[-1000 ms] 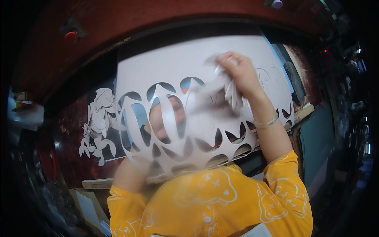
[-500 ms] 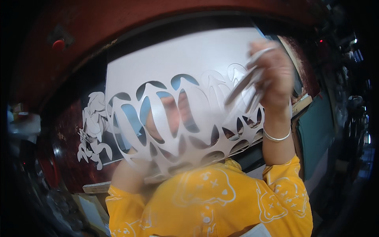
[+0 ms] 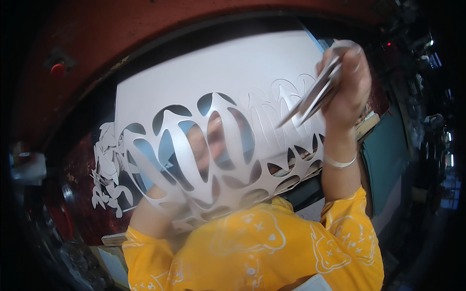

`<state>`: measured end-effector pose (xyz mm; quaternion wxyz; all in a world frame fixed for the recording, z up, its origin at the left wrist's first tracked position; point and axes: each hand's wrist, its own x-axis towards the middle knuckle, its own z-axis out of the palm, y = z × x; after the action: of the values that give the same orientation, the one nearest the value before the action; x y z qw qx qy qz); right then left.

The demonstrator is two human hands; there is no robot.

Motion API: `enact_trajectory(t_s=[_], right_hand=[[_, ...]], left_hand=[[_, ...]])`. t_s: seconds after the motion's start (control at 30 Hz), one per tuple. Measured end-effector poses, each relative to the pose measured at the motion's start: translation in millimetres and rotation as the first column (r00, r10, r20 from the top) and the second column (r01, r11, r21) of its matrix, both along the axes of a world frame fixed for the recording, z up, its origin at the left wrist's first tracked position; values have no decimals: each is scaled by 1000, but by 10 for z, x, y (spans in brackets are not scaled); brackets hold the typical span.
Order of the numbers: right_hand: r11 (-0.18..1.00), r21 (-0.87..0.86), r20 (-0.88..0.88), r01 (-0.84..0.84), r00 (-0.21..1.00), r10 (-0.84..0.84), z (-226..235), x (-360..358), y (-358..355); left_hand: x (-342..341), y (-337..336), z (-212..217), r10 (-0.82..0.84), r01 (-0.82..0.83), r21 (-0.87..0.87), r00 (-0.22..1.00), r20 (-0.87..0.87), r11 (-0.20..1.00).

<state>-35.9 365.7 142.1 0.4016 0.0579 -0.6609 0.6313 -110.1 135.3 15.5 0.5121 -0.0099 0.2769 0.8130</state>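
Note:
A large pale sheet (image 3: pixel 208 63) of thin leather-like material lies across the work surface and hangs toward my body, with rows of curved openings in its near part. Under it is my left hand (image 3: pixel 200 148), seen in part through the openings; its fingers are blurred and mostly covered, so its grip is unclear. Raised over the sheet's right side, my right hand (image 3: pixel 350 85) is closed around several thin cut pieces (image 3: pixel 310 99) that point down to the left. Beneath them, curved outlines mark pieces still lying in the sheet.
A loose heap of pale cut pieces (image 3: pixel 109 160) lies on the dark red surface at the left. Across the far side runs a reddish machine beam (image 3: pixel 194 17) with a red button (image 3: pixel 58 70). A dark green panel (image 3: pixel 386 160) stands at the right, beside a wooden edge (image 3: pixel 367 126).
My right hand has moved slightly up and to the right with the cut pieces. The sheet and the heap appear slightly further left. My left hand stays under the sheet.

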Motion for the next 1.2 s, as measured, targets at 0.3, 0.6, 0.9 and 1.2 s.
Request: enact_trajectory(t_s=[0.3, 0.6, 0.9, 1.2], right_hand=[[790, 473, 799, -390, 567, -199, -525, -518, 7], [998, -53, 538, -36, 841, 59, -14, -183, 359], [752, 659, 346, -11, 892, -291, -682, 281, -461], [994, -56, 80, -93, 992, 98, 100, 394, 245]], left_hand=[[-172, 394, -321, -185, 81, 405, 956, 226, 911], [-77, 351, -209, -236, 166, 259, 934, 270, 952], [17, 267, 184, -109, 123, -53, 969, 223, 991], [142, 532, 213, -454, 221, 502, 792, 408, 836]])
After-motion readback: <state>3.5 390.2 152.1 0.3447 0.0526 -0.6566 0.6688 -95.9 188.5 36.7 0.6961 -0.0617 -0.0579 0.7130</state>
